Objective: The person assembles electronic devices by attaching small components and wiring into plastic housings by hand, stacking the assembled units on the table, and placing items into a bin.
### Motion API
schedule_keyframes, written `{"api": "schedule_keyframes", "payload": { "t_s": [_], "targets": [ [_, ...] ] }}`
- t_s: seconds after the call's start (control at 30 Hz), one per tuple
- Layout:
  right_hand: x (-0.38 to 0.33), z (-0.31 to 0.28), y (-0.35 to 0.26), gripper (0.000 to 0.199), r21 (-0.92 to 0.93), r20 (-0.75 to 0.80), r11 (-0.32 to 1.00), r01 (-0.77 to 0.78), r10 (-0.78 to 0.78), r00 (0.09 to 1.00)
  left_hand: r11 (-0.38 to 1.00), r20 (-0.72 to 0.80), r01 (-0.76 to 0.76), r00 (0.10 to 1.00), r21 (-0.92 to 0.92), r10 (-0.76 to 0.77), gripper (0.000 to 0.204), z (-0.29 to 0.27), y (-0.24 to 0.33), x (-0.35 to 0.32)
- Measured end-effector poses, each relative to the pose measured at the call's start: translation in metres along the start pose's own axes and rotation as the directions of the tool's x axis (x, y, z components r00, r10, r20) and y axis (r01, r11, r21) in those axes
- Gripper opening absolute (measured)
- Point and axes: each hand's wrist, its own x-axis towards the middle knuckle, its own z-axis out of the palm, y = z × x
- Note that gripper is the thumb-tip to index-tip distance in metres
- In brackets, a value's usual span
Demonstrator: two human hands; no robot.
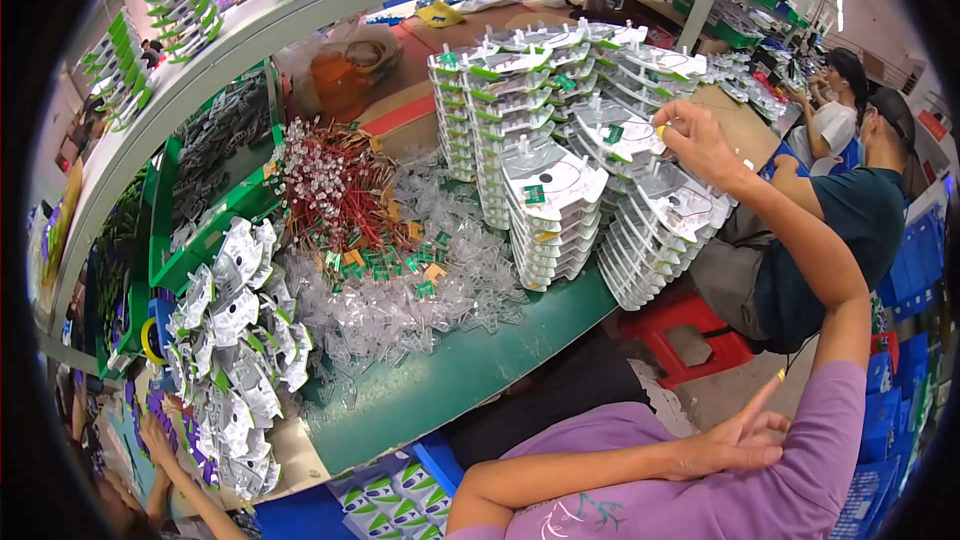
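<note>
My right hand (pixel 700 140) reaches out to the right, up to several stacks of white plastic trays (pixel 545 205) on the green table (pixel 470 365). Its fingertips pinch the edge of the top white tray (pixel 620 132) of one stack, and a small yellow bit shows at the fingers. My left hand (pixel 735 440) lies low against my purple sleeve (pixel 800 485). It holds nothing, with the index finger stretched upward and the other fingers loosely bent.
A heap of clear plastic parts (pixel 400 290), red wired pieces with green tags (pixel 335 190) and a pile of white packs (pixel 235 360) cover the table. Green bins (pixel 205 205) and a shelf (pixel 300 15) stand behind. A co-worker (pixel 830 230) sits on a red stool (pixel 690 335). Another person's hand (pixel 160 440) shows lower left.
</note>
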Motion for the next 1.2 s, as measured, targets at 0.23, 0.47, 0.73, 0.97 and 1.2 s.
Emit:
{"api": "schedule_keyframes", "payload": {
  "t_s": [0.23, 0.47, 0.73, 0.97, 1.2],
  "targets": [
    [-0.005, -0.010, -0.020, 0.014, -0.412, -0.076, 0.902, 0.127, -0.173, 0.982, 0.999, 0.191, 0.042, 0.981, 0.014, -0.043, 0.094, -0.008, -0.022, 0.000],
    [-0.047, 0.050, -0.117, 0.016, -0.202, 0.326, 0.911, 0.360, -0.284, 0.902, 0.943, -0.197, -0.323, 0.932, -0.074, 0.304, 0.117, 0.002, -0.025, 0.028],
    [-0.053, 0.136, -0.179, 0.026, 0.074, 0.714, 0.953, 0.293, -0.256, 0.652, 0.926, 0.145, -0.340, 0.937, 0.167, 0.318, 0.107, 0.017, -0.023, -0.029],
    [-0.082, 0.254, -0.173, 0.056, 0.337, 0.670, 0.849, -0.408, 0.088, 0.738, 0.778, -0.207, -0.285, 0.861, 0.559, 0.465, 0.089, 0.023, -0.001, -0.116],
    [-0.060, 0.306, -0.153, 0.029, 0.446, 0.617, 0.717, -0.536, 0.188, 0.764, 0.869, -0.467, -0.153, 0.792, 0.471, 0.393, 0.052, -0.004, -0.009, -0.188]
  ]
}}
